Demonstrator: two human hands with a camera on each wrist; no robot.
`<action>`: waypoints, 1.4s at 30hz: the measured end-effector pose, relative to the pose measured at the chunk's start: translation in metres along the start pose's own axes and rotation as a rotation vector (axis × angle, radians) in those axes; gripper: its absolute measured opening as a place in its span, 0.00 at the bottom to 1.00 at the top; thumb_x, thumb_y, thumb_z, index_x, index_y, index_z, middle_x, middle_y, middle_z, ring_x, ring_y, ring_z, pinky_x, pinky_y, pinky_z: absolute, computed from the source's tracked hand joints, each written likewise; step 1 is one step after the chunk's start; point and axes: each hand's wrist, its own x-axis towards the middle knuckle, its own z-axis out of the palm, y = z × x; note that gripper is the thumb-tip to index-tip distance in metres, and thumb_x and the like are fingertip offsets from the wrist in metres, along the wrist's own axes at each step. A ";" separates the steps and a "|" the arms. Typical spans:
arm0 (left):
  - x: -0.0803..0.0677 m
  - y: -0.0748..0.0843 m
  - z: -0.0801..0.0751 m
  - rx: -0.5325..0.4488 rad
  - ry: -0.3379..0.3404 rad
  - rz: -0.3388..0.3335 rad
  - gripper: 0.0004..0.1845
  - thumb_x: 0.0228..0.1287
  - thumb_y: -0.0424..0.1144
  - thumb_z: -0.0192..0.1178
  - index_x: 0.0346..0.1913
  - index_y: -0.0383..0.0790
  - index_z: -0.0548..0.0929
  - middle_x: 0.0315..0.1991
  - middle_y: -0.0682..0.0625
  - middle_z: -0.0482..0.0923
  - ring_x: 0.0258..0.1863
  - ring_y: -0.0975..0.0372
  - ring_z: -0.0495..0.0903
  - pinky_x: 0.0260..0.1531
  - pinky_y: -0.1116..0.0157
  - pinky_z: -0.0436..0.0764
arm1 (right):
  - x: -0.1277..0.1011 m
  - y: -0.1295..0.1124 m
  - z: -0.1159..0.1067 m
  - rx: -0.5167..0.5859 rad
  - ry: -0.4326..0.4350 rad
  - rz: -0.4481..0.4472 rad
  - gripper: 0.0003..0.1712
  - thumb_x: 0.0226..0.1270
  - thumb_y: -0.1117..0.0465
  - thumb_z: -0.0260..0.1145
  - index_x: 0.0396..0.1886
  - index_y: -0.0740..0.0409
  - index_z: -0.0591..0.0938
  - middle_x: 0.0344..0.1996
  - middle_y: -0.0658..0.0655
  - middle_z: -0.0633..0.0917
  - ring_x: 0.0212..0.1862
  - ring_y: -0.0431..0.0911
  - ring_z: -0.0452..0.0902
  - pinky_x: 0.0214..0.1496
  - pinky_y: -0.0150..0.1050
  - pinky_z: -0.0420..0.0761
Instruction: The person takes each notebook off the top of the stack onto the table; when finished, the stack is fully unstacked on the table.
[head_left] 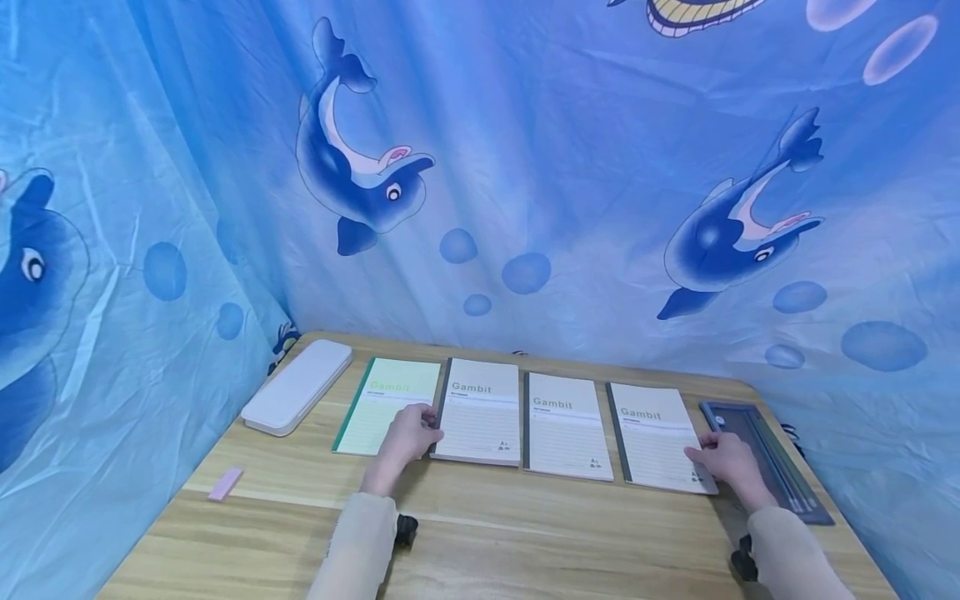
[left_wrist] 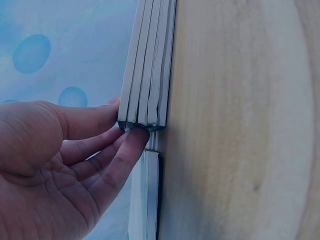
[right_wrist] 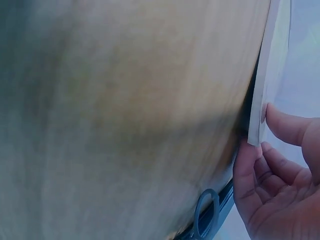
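Observation:
Four places in a row on the wooden table hold pale "Gambit" notebooks. My left hand (head_left: 407, 435) is at the lower left corner of the second, a stack of notebooks (head_left: 480, 417). In the left wrist view its thumb lies at the top cover's edge, with fingers curled against the dark spines of the stacked notebooks (left_wrist: 145, 70). Left of it lies a green-spined notebook (head_left: 372, 421), partly covered by that hand. My right hand (head_left: 731, 467) pinches the lower right edge of the rightmost notebook (head_left: 652, 442), thumb on top, fingers underneath. Another notebook (head_left: 567, 429) lies between.
A white case (head_left: 300, 387) is at the back left, with a small pink eraser-like block (head_left: 225, 483) in front of it. A dark pouch (head_left: 780, 458) with pencils lies at the right, partly behind my right hand. A blue dolphin-printed curtain (head_left: 525, 192) hangs behind the table.

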 end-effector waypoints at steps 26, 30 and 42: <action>0.000 -0.001 -0.002 -0.012 -0.007 -0.002 0.22 0.58 0.27 0.68 0.55 0.23 0.79 0.45 0.38 0.83 0.45 0.49 0.83 0.47 0.53 0.82 | -0.008 -0.005 -0.002 0.021 0.039 -0.019 0.25 0.69 0.54 0.65 0.50 0.75 0.78 0.39 0.69 0.81 0.38 0.55 0.75 0.33 0.41 0.75; 0.000 -0.001 -0.002 -0.005 -0.010 -0.005 0.22 0.58 0.27 0.68 0.55 0.23 0.79 0.45 0.38 0.83 0.46 0.49 0.83 0.48 0.52 0.82 | -0.009 -0.013 0.002 0.022 0.047 -0.050 0.27 0.70 0.52 0.65 0.51 0.74 0.78 0.39 0.68 0.81 0.38 0.55 0.74 0.34 0.42 0.74; 0.000 -0.001 -0.002 -0.006 -0.002 -0.001 0.23 0.57 0.27 0.68 0.55 0.23 0.79 0.45 0.37 0.83 0.46 0.48 0.83 0.48 0.52 0.82 | -0.012 -0.071 0.015 0.031 0.069 -0.294 0.21 0.70 0.53 0.65 0.45 0.71 0.82 0.33 0.60 0.82 0.32 0.48 0.76 0.30 0.39 0.73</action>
